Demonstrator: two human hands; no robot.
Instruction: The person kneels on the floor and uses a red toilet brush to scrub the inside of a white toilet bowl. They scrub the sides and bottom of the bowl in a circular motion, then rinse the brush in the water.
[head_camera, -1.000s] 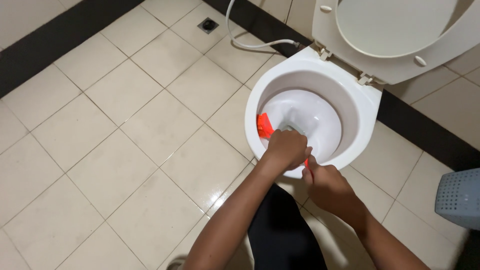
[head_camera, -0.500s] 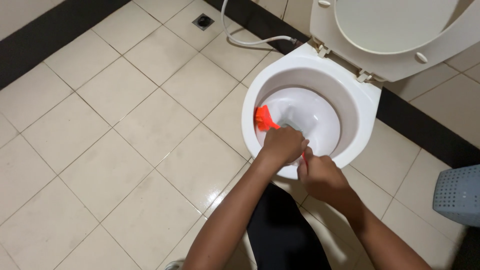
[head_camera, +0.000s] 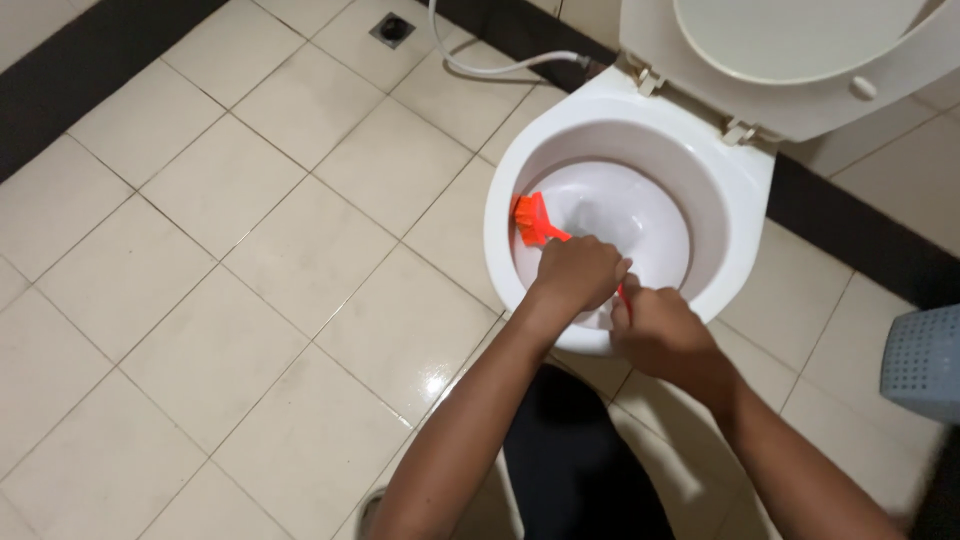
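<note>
An orange-red toilet brush (head_camera: 530, 219) presses its head against the left inner wall of a white toilet bowl (head_camera: 735, 190). Both hands grip its handle over the bowl's front rim. My left hand (head_camera: 577, 273) is closed around the handle nearer the brush head. My right hand (head_camera: 662, 334) holds the handle's rear end, just behind and to the right. Most of the handle is hidden under the two hands. The seat and lid (head_camera: 800, 50) are raised at the back.
Beige floor tiles (head_camera: 250, 250) spread to the left, bordered by a dark strip (head_camera: 90, 70). A white hose (head_camera: 480, 62) runs along the floor near a floor drain (head_camera: 391, 29). A grey perforated basket (head_camera: 925, 365) stands at the right edge.
The brush head has stayed at the bowl's left wall with slight shifts. Both hands keep their grip on the handle. The view has moved a little relative to the bowl.
</note>
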